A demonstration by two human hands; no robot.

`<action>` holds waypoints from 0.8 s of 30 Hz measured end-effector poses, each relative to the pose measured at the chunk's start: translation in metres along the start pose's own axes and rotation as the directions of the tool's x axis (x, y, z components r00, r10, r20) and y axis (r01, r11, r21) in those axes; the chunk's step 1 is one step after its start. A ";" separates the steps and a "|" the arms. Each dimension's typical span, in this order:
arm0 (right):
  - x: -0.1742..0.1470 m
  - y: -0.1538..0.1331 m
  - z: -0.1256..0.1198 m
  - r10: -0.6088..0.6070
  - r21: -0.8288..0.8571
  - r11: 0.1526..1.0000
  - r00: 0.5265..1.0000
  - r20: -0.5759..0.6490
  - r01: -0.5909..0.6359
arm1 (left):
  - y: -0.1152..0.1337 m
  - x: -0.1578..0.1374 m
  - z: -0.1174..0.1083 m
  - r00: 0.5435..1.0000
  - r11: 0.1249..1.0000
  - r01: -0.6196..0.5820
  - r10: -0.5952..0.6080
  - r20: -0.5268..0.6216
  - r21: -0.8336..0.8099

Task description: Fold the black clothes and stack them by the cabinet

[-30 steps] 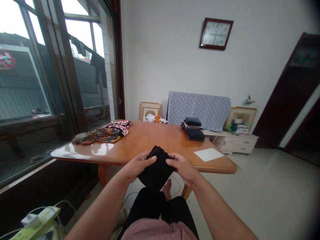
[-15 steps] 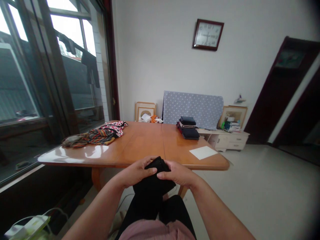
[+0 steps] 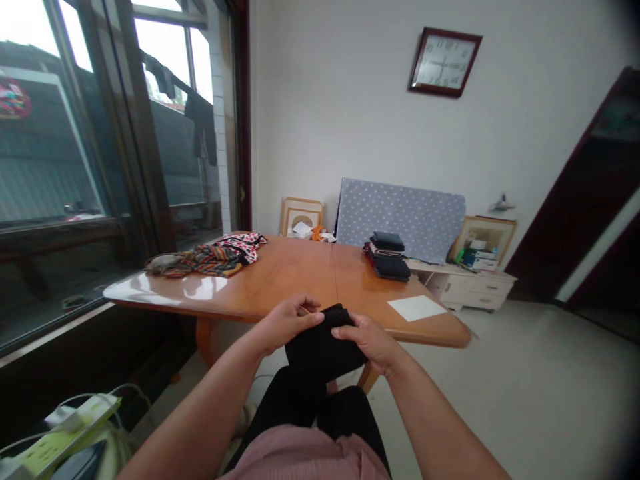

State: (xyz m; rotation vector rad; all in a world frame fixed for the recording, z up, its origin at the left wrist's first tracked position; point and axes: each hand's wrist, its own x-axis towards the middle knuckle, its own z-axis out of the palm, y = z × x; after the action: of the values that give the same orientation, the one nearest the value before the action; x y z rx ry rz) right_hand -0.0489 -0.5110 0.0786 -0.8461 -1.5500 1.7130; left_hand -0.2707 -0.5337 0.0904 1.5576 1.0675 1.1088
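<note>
A folded black garment [image 3: 323, 355] is held up over my lap, in front of the table's near edge. My left hand [image 3: 293, 323] pinches its upper left corner, thumb on the near face and fingers curled behind. My right hand [image 3: 371, 341] grips the upper right side, thumb across the front and the other fingers behind the cloth. The garment's exact kind does not show. Its top edge is bunched in a thick fold between the two hands.
On the wooden table [image 3: 295, 277] lie patterned clothes [image 3: 215, 257] at left, a stack of folded dark clothes [image 3: 389, 257] at right and a white sheet [image 3: 417, 307]. A power strip [image 3: 70, 427] with cables stands low at left. A white cabinet [image 3: 470, 288] is beyond the table.
My hands have moved a little apart, and the black garment shows a broader face. The left hand has shifted to its upper left corner. The whole view has swung slightly left.
</note>
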 end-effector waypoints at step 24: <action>0.009 0.023 -0.023 0.048 0.376 0.927 0.984 -0.170 0.020 | -0.015 -0.013 0.000 0.993 0.380 0.121 -0.050 0.111 -0.917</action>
State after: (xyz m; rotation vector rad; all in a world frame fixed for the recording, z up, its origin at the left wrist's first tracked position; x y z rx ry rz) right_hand -0.0362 -0.4921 0.0531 -0.7837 -1.0525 1.8138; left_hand -0.2753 -0.5431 0.0739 0.5704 0.2775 1.2368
